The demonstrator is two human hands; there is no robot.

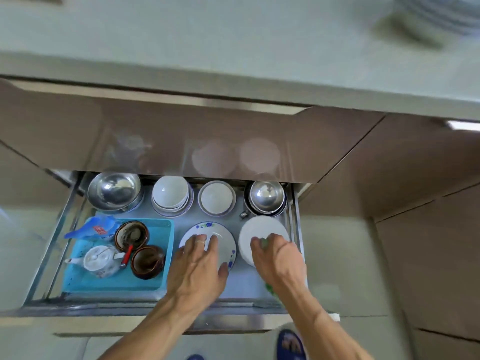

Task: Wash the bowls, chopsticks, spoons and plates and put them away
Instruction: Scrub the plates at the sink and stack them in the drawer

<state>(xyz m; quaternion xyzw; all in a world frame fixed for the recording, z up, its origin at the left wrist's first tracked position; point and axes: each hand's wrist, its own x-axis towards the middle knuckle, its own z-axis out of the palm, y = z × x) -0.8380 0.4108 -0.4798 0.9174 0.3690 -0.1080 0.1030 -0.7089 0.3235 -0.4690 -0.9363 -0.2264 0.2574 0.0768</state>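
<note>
A low drawer (296, 216) stands pulled open below the counter. My left hand (197, 266) lies palm down on a white plate with blue flowers (226, 242), fingers spread over its top and thumb at its near rim. My right hand (278, 258) reaches over a stack of white plates (259, 227) at the drawer's right, fingers curled on the top plate. Something green shows between those fingers and under the wrist; I cannot tell what it is. Behind them stand stacked white bowls (170, 194), a small stack of white dishes (217, 198) and steel bowls (266, 194).
A large steel bowl (114, 190) sits at the drawer's back left. A blue tray (158, 279) holds two brown bowls (131, 233), a white teapot (100, 259) and a red-handled tool. The counter edge and an upper drawer front overhang the back. My slippered foot (291, 345) shows below.
</note>
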